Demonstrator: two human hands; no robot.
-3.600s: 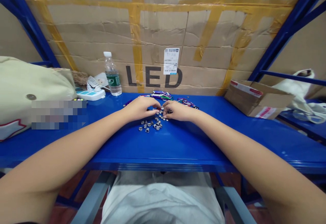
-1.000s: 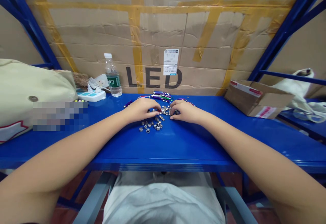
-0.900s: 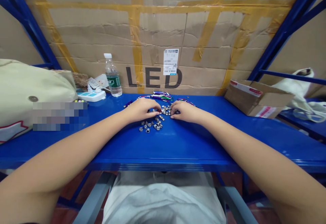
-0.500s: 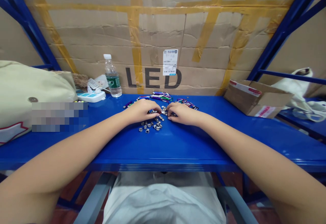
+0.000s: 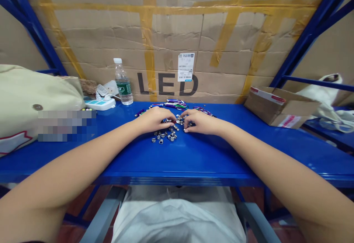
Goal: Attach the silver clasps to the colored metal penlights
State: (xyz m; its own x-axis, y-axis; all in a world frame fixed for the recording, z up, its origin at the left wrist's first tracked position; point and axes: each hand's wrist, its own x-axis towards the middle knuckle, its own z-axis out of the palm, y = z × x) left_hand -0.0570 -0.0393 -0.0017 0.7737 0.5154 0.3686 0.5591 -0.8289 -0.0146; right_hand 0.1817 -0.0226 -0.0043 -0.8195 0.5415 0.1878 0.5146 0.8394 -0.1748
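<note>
Both my hands rest on the blue shelf top (image 5: 193, 158) over a small heap of silver metal parts (image 5: 166, 135). My left hand (image 5: 155, 119) has its fingers curled down onto the heap's upper edge, closed round something I cannot make out. My right hand (image 5: 199, 121) faces it a few centimetres away, fingertips pinched over a small silver piece. Behind the hands lies a row of thin coloured pen-like sticks (image 5: 175, 104), purple, green and blue. My forearms stretch in from the lower corners.
A water bottle (image 5: 123, 82) and a white power strip (image 5: 99, 103) stand at the back left, beside a cream fabric bag (image 5: 30, 95). An open cardboard box (image 5: 279, 104) sits at the right. A taped cardboard wall marked LED (image 5: 168, 84) closes the back.
My right hand drew in toward the left one and then eased back a little. The left hand barely shifted. The heap of metal parts looks the same.
</note>
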